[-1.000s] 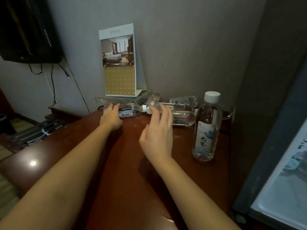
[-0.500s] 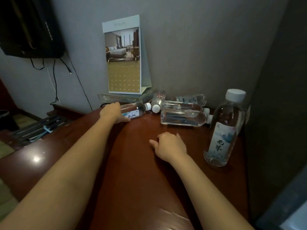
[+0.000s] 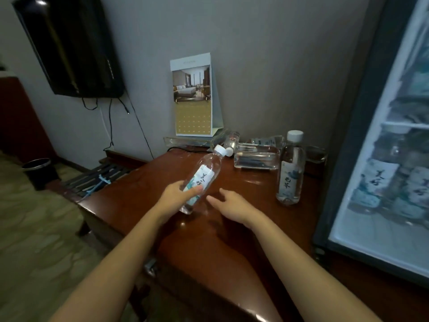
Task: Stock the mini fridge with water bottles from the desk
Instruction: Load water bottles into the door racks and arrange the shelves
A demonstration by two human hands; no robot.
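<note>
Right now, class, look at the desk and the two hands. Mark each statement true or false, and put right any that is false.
1. The left hand holds a labelled water bottle. True.
2. The right hand holds a second bottle. False: it is open and holds nothing.
3. A white-capped bottle stands upright on the desk near the mini fridge. True.
4. The desk calendar lies flat. False: it stands upright by the wall.
5. The labelled water bottle has lost its cap. False: a white cap is on it.
</note>
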